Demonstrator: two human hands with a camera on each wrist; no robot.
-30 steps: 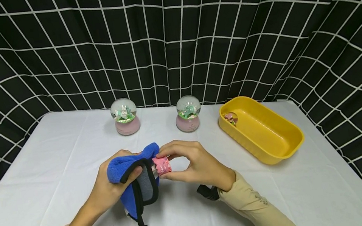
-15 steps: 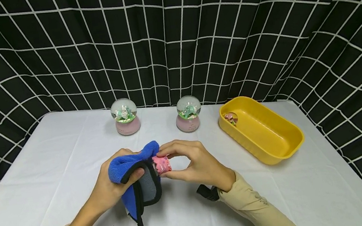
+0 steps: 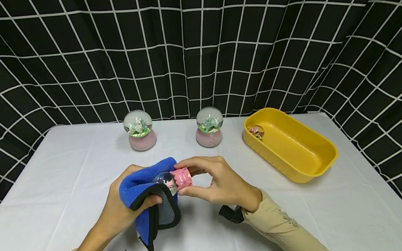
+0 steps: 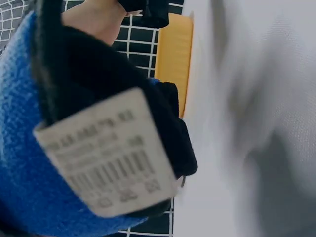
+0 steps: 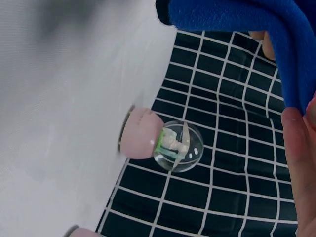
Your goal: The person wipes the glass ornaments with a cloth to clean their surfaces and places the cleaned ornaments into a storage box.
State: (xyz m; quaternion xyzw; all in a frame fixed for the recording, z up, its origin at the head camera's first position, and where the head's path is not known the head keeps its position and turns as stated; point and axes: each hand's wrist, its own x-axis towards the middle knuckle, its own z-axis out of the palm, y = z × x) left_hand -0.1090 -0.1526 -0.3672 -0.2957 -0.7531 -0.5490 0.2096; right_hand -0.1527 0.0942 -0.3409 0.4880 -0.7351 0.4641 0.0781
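Observation:
My left hand (image 3: 120, 206) grips a blue and grey cloth (image 3: 140, 182) with black edging, folded partly around a small snow globe (image 3: 182, 178). That globe has a pink base and a clear dome, and it lies on its side in the air above the table. My right hand (image 3: 215, 178) pinches the pink base between thumb and fingers. In the left wrist view the cloth's white label (image 4: 108, 153) fills the middle. The right wrist view shows the blue cloth (image 5: 232, 15) and part of my right fingers (image 5: 296, 143).
Two larger snow globes with pink bases, a left one (image 3: 140, 131) and a right one (image 3: 209, 128), stand upright at the back of the white table (image 3: 59, 182). A yellow tub (image 3: 291, 143) at the right holds a small pink globe (image 3: 257, 131). A black gridded curtain (image 3: 182, 39) hangs behind.
The cloth has drawn back to the left of the small globe's dome, so more of the dome shows. The pink base has turned and shifted slightly up and right.

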